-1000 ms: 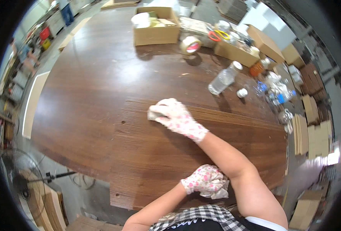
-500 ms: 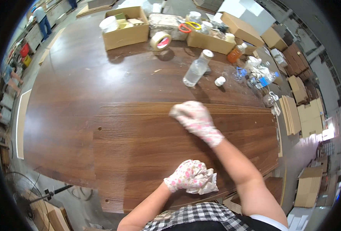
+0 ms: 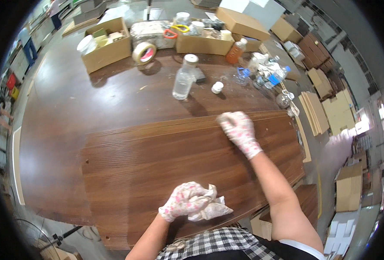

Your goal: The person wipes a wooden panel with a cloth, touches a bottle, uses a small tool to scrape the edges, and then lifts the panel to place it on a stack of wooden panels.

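Note:
A brown wood-grain panel (image 3: 157, 169) with grooves along its far edge lies on the large table. My right hand (image 3: 240, 133), in a white glove with pink spots, rests by that grooved edge toward the right. Its fingers are curled under, and anything inside them is hidden. Near the panel's front edge, my left hand (image 3: 184, 201), gloved alike, is closed around a crumpled white cloth (image 3: 213, 210). Beyond the panel stand a clear bottle of colourless liquid (image 3: 183, 82) and a small white bottle (image 3: 217, 87).
Along the table's (image 3: 53, 125) far side are an open cardboard box (image 3: 109, 54), a tape roll (image 3: 144, 53), red-and-yellow scissors (image 3: 171, 34) and a bottle of orange liquid (image 3: 236, 52). Several plastic bottles (image 3: 276, 78) crowd the right edge. A fan stand (image 3: 60, 238) is at lower left.
My right hand has slid rightward along the panel's far grooved edge. My left hand still grips the cloth near the front. The whole view has turned, shifting the table's objects leftward.

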{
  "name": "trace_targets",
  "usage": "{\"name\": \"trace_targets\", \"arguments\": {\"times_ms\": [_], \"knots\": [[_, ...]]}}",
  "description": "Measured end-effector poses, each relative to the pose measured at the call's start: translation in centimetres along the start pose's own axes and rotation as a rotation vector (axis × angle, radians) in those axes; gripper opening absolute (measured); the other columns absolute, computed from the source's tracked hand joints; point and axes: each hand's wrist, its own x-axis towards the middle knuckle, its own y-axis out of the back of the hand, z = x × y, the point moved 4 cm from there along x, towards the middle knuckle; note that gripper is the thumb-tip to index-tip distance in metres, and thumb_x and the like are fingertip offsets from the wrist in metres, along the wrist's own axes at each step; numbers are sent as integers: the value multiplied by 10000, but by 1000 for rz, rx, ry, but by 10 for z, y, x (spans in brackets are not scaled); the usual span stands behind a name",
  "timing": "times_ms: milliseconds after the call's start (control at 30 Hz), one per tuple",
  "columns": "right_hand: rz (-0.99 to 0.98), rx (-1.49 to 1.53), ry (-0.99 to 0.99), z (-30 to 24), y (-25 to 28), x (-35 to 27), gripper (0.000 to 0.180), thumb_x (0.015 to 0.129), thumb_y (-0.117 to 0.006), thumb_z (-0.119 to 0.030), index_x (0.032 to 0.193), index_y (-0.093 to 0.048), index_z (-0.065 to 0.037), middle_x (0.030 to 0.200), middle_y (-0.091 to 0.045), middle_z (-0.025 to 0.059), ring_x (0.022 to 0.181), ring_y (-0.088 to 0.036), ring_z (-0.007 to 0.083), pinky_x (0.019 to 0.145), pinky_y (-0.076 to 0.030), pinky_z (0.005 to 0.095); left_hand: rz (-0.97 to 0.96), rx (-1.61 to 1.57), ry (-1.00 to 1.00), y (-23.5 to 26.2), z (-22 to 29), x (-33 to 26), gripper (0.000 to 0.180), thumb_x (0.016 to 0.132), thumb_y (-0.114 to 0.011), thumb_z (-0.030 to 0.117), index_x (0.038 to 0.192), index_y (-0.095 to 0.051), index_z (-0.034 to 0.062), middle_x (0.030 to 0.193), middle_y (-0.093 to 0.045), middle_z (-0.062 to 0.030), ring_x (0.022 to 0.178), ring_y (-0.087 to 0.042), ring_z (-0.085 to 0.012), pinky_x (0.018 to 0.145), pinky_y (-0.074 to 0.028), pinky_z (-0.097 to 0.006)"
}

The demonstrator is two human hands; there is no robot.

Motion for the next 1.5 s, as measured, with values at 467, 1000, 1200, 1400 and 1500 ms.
{"name": "trace_targets", "arguments": {"times_ms": [467,1000,1200,1400,1500], "knots": [[131,-168,-223,281,83,-36,210,810,-668,-338,822,-714,-133,819,-651,157,815,-629,330,743,-507,428,681,-225,84,-2,11,47,173,805,-576,-39,929,-684,14,959,-632,-35,877,-572,-114,782,-465,-264],[565,1015,-521,314,97,-190,318,829,-658,3,1141,-607,32,1083,-625,79,946,-608,130,857,-509,272,549,401,-182,-109,15,353,169,821,-679,94,986,-679,61,1045,-660,-108,978,-616,-246,876,-478,-347],[550,1080,-562,306,107,-178,280,841,-647,-17,1117,-619,22,1100,-615,85,987,-605,156,855,-508,281,111,983,51,-231,-24,461,272,829,-611,398,953,-722,183,953,-659,-107,918,-621,-309,818,-479,-431],[535,980,-598,314,104,-177,277,832,-641,-9,1106,-629,24,1078,-616,79,967,-603,153,831,-502,276,95,1083,1,-271,-29,507,270,851,-591,361,942,-704,134,920,-677,-121,878,-638,-318,771,-496,-433],[570,1106,-645,314,103,-176,296,863,-611,-24,1157,-609,14,1077,-611,51,963,-585,133,852,-484,264,94,1053,81,-250,-32,488,248,836,-587,337,907,-701,129,907,-670,-112,871,-630,-302,762,-489,-422]]}}
